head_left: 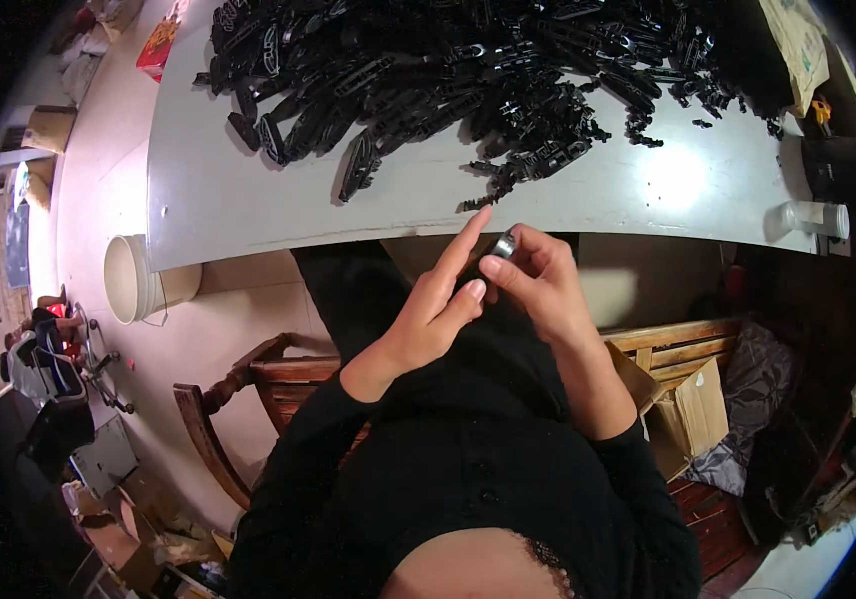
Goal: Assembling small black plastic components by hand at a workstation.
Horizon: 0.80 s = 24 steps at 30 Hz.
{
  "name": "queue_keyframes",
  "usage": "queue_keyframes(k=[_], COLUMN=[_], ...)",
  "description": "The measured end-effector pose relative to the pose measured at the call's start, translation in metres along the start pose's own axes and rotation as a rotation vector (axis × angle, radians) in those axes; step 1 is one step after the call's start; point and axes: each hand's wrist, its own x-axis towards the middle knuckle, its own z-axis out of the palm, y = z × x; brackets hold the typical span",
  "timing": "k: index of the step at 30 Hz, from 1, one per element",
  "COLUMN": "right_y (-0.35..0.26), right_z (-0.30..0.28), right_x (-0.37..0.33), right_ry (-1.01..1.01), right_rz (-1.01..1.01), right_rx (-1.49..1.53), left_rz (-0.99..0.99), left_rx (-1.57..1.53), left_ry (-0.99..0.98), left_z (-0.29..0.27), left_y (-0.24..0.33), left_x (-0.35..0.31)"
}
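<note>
Just off the near table edge, my two hands meet around a small, dark, curved part (504, 246) with a shiny face. My right hand (546, 285) pinches it, thumb bent over it and fingers curled behind. My left hand (433, 309) has long, straightened fingers along the part's left side, its thumb up against the lower end. The palms and fingers hide most of the part, so its exact kind cannot be made out. Beyond the hands, a big heap of black plastic clip-like parts (388, 95) covers the far table, with smaller black pieces (538, 130) nearest me.
The white table (238, 205) ends just ahead of my hands. A clear plastic cup (816, 220) lies at its right end. A pale bucket (133, 280) stands left below. Wooden chair parts (268, 374) and an open cardboard box (693, 409) flank me.
</note>
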Motion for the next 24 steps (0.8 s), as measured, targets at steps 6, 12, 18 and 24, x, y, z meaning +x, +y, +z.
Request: queue_keyframes(k=[6,12,18,24], right_y=[0.015,-0.016,-0.030,-0.027], right_z=[-0.002,-0.027,-0.003,-0.002], right_x=[0.007,0.053,0.077,0.081], right_ry=[0.110,0.234,0.228,0.196], right_rz=[0.035,-0.343,-0.351,-0.417], right_rx=[0.290,-0.633,-1.488,-1.529], left_rz=[0.235,0.278,0.189,0.256], left_rx=[0.628,1.081,1.372,1.282], left_ry=[0.127,0.877,0.795,0.831], left_z=[-0.024,-0.096,-0.109,-0.123], left_y=[0.003,0.014,0.012,0.009], left_x=[-0.004,0.023,0.040,0.042])
